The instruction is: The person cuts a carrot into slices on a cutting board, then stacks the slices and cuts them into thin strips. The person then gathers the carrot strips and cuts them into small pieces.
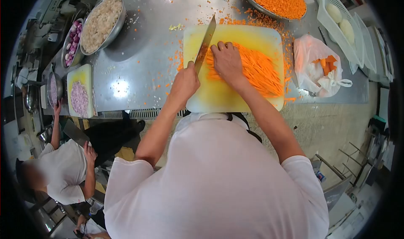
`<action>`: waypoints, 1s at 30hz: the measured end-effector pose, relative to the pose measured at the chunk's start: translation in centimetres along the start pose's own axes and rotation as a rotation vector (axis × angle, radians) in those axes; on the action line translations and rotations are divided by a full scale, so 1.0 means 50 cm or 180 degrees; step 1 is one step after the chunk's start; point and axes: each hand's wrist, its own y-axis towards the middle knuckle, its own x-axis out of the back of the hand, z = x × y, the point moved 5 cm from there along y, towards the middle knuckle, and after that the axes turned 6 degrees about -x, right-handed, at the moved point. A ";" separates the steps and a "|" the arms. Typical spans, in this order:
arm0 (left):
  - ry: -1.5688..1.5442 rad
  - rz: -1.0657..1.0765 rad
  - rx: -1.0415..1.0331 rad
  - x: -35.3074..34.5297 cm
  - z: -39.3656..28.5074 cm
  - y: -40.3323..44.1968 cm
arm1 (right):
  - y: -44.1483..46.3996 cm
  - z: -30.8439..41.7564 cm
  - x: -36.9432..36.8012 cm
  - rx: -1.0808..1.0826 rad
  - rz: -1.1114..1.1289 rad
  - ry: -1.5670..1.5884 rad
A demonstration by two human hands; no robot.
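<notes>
Orange strips lie on the cutting board, pressed down by the right hand's bent fingers. Near the board's left edge, the left hand clenches the knife.

Steel worktable with bright light glare, pale marked floor, thin metal frame toward the right

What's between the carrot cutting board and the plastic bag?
Scattered orange carrot bits on the steel table, in a narrow strip between the cutting board and the plastic bag. Shows in the head view.
</notes>
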 end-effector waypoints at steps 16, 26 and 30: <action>0.0117 0.0389 0.0072 0.000 -0.038 0.013 | -0.009 -0.005 -0.031 0.0027 0.0088 -0.0170; -0.0015 0.0170 0.0069 -0.037 -0.036 0.014 | -0.006 -0.006 -0.023 0.0039 0.0028 0.0010; -0.0056 0.0178 0.0100 0.051 -0.081 0.000 | -0.005 -0.008 -0.023 0.0071 -0.0026 0.0004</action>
